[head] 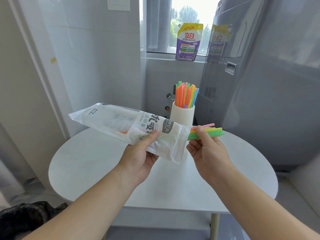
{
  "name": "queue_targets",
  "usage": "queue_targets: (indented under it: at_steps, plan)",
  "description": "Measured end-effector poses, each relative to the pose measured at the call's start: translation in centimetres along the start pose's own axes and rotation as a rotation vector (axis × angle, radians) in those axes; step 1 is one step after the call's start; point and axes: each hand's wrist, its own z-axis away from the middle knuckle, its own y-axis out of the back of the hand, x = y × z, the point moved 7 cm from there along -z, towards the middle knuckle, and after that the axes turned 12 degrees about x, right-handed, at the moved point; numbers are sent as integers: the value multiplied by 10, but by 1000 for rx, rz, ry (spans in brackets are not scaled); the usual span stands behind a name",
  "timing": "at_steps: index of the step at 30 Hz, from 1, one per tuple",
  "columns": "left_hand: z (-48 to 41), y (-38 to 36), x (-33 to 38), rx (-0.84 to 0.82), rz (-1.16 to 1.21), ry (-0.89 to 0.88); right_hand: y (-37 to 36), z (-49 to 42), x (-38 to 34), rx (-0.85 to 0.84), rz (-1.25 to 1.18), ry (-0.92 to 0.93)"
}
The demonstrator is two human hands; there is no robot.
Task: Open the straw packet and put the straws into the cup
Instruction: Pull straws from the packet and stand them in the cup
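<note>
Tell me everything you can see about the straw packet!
The straw packet is a long, flat bag of crinkly plastic, partly clear, partly white, with grey and teal print. It looks nearly empty. The left hand holds it above the table, right end open, where the right hand pinches colourful straws sticking out.

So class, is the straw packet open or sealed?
Open: straws poke out of the packet, pinched by the right hand; left hand grips it.

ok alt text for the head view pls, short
A person's left hand holds a white straw packet while the right hand pinches a few coloured straws sticking out of its open end, above a round white table. Behind stands a ribbed white cup holding many bright straws.
</note>
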Motion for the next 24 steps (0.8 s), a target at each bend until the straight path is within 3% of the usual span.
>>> queue_targets:
  at_steps: [16,24]
  plan:
    - [1,0,0,4,18,23,-10,1,-9,-176,-8,3]
    - [0,6,2,57,28,39,-4,-4,-12,-122,33,5]
